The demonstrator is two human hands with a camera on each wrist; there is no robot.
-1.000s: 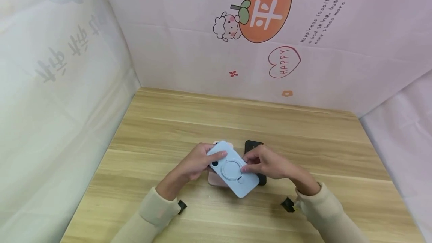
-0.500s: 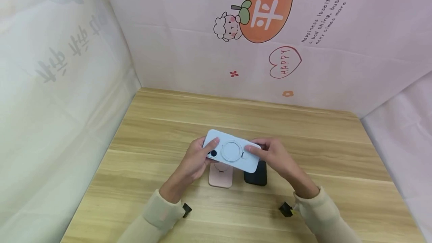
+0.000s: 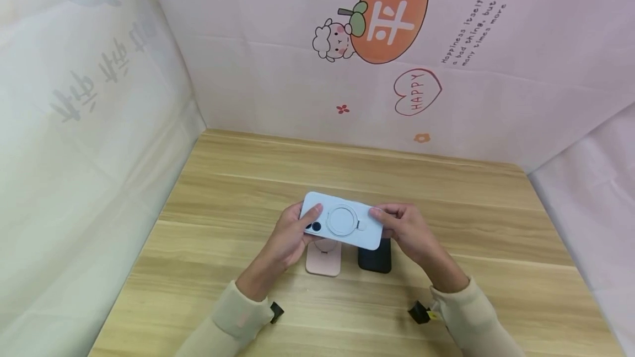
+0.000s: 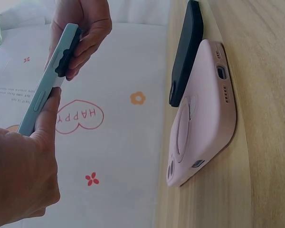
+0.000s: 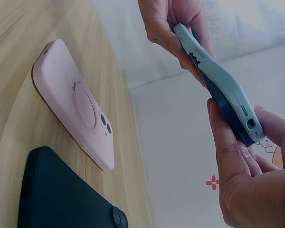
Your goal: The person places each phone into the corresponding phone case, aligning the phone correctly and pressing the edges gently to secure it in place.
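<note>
1. Above the table's point(image 3: 446, 191) middle, the left hand point(image 3: 288, 238) and right hand point(image 3: 407, 230) pinch the blue phone case point(image 3: 342, 220) by its ends.
2. A loosened pinch could drop it onto the pink case point(image 3: 323, 260) and black case point(image 3: 375, 258) beneath.

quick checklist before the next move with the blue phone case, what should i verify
1. Left hand grips one end of the blue case: ok.
2. Right hand grips the other end: ok.
3. Case lifted off the table, above the other two: ok.
4. Pink case lies flat on the table: ok.
5. Black case lies beside the pink one: ok; whether they touch: cannot tell.
6. Dark phone seated inside the blue case: cannot tell.
</note>
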